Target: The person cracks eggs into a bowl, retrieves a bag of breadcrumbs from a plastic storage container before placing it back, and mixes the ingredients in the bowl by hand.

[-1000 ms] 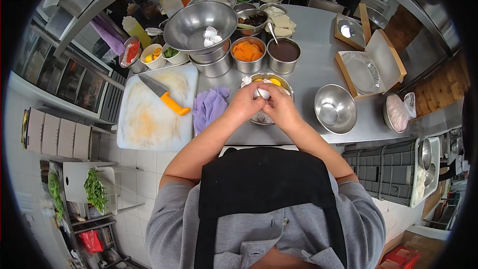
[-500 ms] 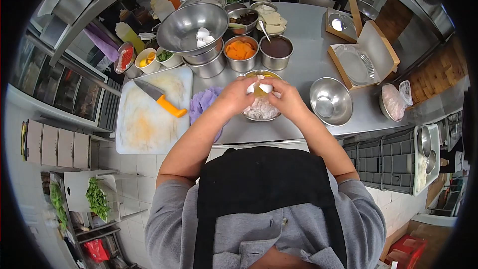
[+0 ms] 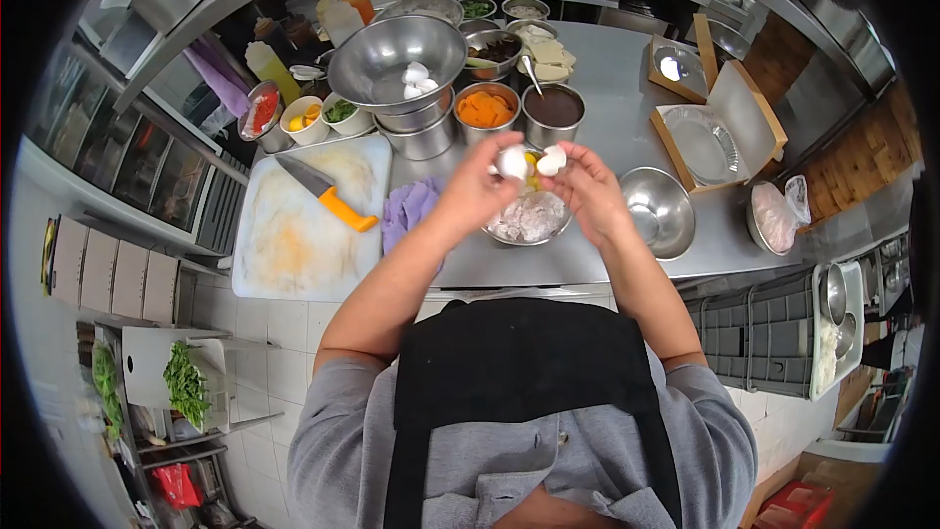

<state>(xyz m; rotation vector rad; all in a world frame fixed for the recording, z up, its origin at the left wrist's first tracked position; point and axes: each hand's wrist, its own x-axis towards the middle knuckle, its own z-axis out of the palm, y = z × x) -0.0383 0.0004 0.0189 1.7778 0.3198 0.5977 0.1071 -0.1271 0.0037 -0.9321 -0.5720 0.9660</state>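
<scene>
My left hand (image 3: 478,184) grips a white eggshell half (image 3: 511,162), its fingers curled round the shell. The other eggshell half (image 3: 553,161) is pinched in my right hand (image 3: 595,194). Both halves are apart, held above a steel bowl of pale, lumpy food (image 3: 529,217). Yellow egg yolk shows between the hands at the bowl's far side; my fingers partly cover it. Beyond my left hand, a large steel bowl (image 3: 372,59) holds several broken eggshells (image 3: 419,81).
A knife (image 3: 328,194) with an orange handle lies on the white cutting board (image 3: 284,250), beside a purple cloth (image 3: 409,211). An unfilled-looking steel bowl (image 3: 658,214) stands right of my hands. Behind are containers of orange slices (image 3: 487,109) and dark sauce (image 3: 554,106). A cardboard box (image 3: 720,137) stands open farther right.
My hands have moved slightly apart and up from the bowl, and the two eggshell halves are now more widely separated. The whole view has shifted a little.
</scene>
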